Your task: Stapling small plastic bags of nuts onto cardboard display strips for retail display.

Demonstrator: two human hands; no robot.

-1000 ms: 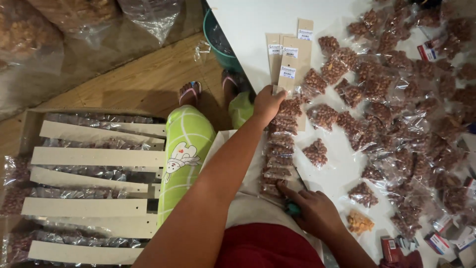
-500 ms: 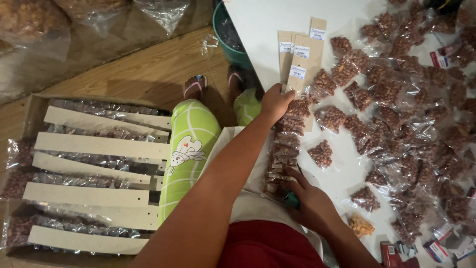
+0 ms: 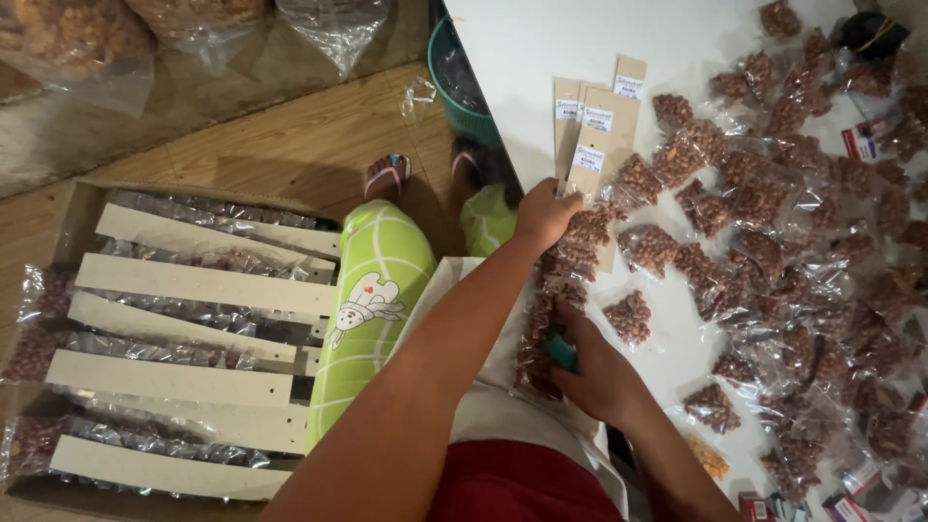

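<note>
A cardboard strip lined with small clear packets of brown nuts point(image 3: 561, 280) lies along the near edge of the white table point(image 3: 541, 48). My left hand point(image 3: 544, 215) is closed over the strip's far end. Nearer to me, my right hand point(image 3: 596, 375) rests on the strip's near part and grips a small teal tool point(image 3: 561, 353). Many loose nut packets point(image 3: 773, 251) are spread over the table to the right. Blank labelled card strips point(image 3: 594, 135) lie just beyond my left hand.
An open cardboard box point(image 3: 58, 232) on the wooden floor at left holds several finished strips of packets point(image 3: 203, 285). A teal bucket point(image 3: 464, 92) stands by the table edge. Big clear bags of nuts point(image 3: 68, 39) sit at the top left. My green-clad knee point(image 3: 377, 280) is between box and table.
My right hand with the teal tool has slid up the strip toward my left hand. The left hand has stayed on the strip's far end. The view has shifted slightly.
</note>
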